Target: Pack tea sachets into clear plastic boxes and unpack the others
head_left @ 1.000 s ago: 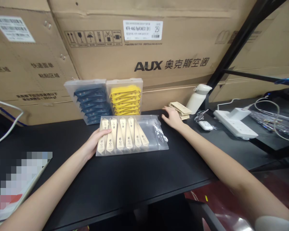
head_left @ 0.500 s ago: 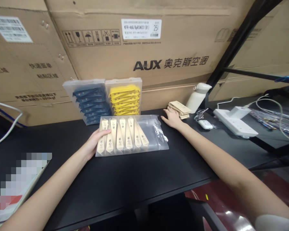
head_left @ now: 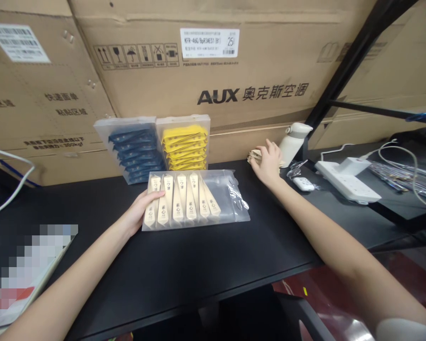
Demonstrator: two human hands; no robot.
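Observation:
My left hand grips the left end of a clear plastic box, its thumb lying across the front. Inside the box, several beige sachets stand in a slanted row toward the left, and the right part shows only clear plastic. At the back of the table, my right hand is over a small stack of beige sachets, fingers spread and bent. The hand hides much of this stack, and whether a sachet is pinched does not show.
Two upright clear boxes, one with blue sachets and one with yellow sachets, lean against a large carton. A white bottle, an earphone case and a power strip are on the right. A black rack post rises there.
My right hand has shifted right and up, from the left side of the sachet stack to over its top. My left hand and the box it holds look unmoved.

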